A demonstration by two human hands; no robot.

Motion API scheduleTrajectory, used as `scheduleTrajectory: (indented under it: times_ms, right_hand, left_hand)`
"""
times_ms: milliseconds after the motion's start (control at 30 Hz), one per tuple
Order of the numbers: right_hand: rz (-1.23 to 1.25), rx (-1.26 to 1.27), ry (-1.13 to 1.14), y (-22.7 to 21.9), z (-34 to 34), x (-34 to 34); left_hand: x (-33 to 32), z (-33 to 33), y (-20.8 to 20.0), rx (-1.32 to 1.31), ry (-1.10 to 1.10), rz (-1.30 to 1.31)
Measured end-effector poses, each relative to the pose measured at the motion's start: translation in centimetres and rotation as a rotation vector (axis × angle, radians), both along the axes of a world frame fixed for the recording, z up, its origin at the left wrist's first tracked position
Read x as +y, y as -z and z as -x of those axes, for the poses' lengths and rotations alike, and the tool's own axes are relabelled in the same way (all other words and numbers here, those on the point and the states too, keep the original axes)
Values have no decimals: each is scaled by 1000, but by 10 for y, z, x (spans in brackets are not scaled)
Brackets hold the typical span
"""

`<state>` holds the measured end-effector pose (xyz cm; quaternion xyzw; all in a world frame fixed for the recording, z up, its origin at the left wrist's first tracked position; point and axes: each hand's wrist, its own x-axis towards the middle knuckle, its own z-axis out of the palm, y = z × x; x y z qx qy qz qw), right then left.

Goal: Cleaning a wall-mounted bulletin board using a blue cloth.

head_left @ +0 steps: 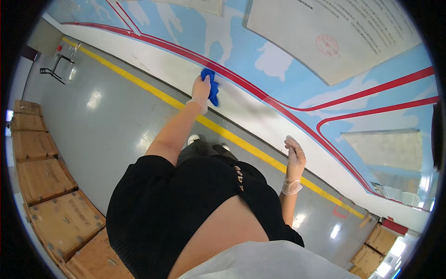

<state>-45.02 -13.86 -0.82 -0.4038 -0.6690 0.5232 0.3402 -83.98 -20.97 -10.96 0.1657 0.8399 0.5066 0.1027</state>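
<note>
A crumpled blue cloth (213, 91) appears to lie against the white lower band (244, 103) of the wall, its top just by the red stripe (227, 72). The left hand (201, 88), in a clear plastic glove (200, 105), has its fingers clamped on the cloth's near side. Off to the right, well apart from the cloth, the right hand (295, 158), gloved alike, hangs near the same band with its fingers bent; I cannot tell whether their tips meet. Above runs a light-blue mural (188, 28); below, a yellow line (246, 145) crosses the grey floor (104, 121). Brown boxes (46, 179) stand at far left.
</note>
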Motion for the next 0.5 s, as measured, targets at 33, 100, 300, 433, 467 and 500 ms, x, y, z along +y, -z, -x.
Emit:
scheduleTrajectory:
  times_ms: [33,100,300,433,467,500]
  right_hand:
    - [-16,-2,14,-2,2,-3]
    - [-37,-6,25,-6,7,-3]
    - [-69,-16,33,-11,36,-18]
    - [-105,-16,78,-10,67,-36]
    - [-89,-7,100,-9,76,-43]
    - [-89,-5,116,-8,85,-49]
  left_hand:
    - [-3,-1,-2,-203,20,-19]
    - [9,-17,-33,345,55,-21]
    - [32,-13,-142,1447,735,-52]
    - [29,50,-145,1968,877,-179]
    - [21,70,-153,1995,902,-156]
    - [16,89,-162,2023,925,-138]
